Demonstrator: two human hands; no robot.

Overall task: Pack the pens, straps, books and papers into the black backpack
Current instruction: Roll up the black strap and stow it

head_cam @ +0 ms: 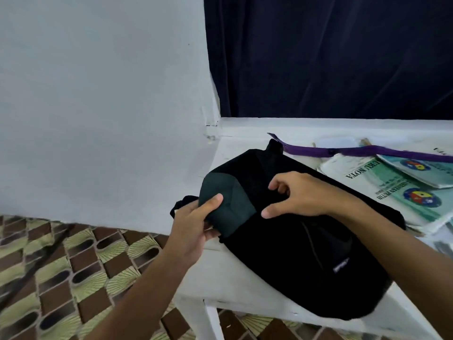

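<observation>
Opening step: left hand grasps the black backpack flap at the counter's left edge, right hand pinching fabric; next, likely finding the zipper.

The green and white book lying on the bench carries large black letters reading "NOTA", seen upside down from the head view, with part of another word beside them ending in "KU". Smaller lines of print below it are too blurred to read. The black backpack bears a small white label whose lettering cannot be made out.
</observation>
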